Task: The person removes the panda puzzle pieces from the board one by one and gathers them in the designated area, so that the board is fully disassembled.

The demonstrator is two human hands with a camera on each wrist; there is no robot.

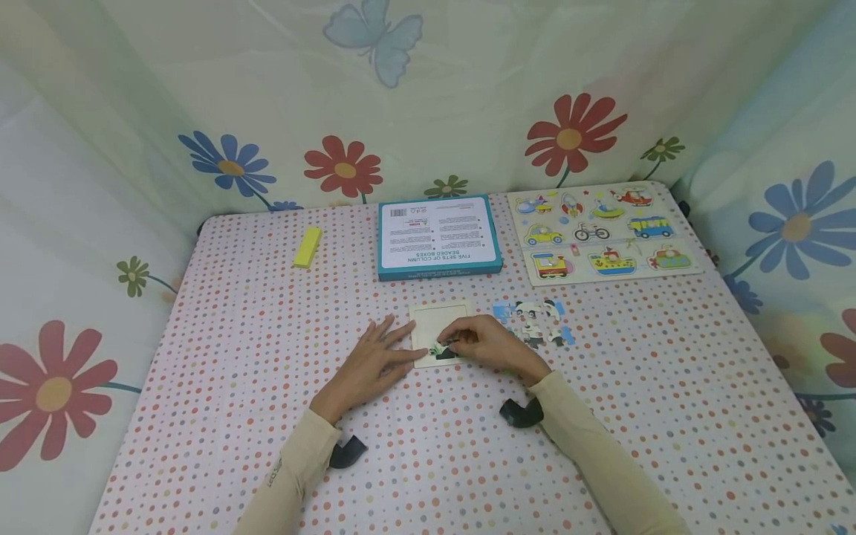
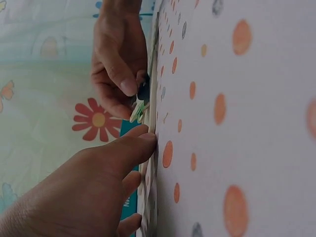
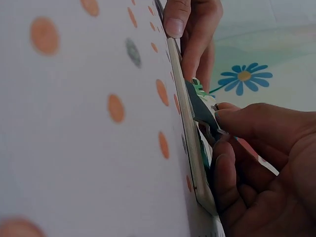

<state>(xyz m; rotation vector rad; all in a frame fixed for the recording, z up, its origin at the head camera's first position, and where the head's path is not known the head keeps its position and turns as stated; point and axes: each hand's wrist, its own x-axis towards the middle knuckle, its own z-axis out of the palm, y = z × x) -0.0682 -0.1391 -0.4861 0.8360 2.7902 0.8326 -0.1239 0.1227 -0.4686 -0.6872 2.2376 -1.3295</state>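
A small cream puzzle tray [image 1: 438, 319] lies on the dotted tablecloth at the middle. My right hand [image 1: 488, 343] pinches a green, black and white puzzle piece [image 1: 443, 349] at the tray's front edge; the piece [image 3: 201, 104] is tilted up from the tray [image 3: 190, 143], and in the left wrist view the piece [image 2: 140, 106] sits between thumb and finger. My left hand [image 1: 374, 360] rests flat with straight fingers on the tray's left edge [image 2: 148, 173]. Several loose panda pieces [image 1: 535, 321] lie just right of the right hand.
A teal-edged box [image 1: 438, 236] lies beyond the tray. A wooden vehicle puzzle board [image 1: 602, 230] is at the back right. A yellow block [image 1: 307, 247] lies at the back left. Flowered fabric walls enclose the table on three sides.
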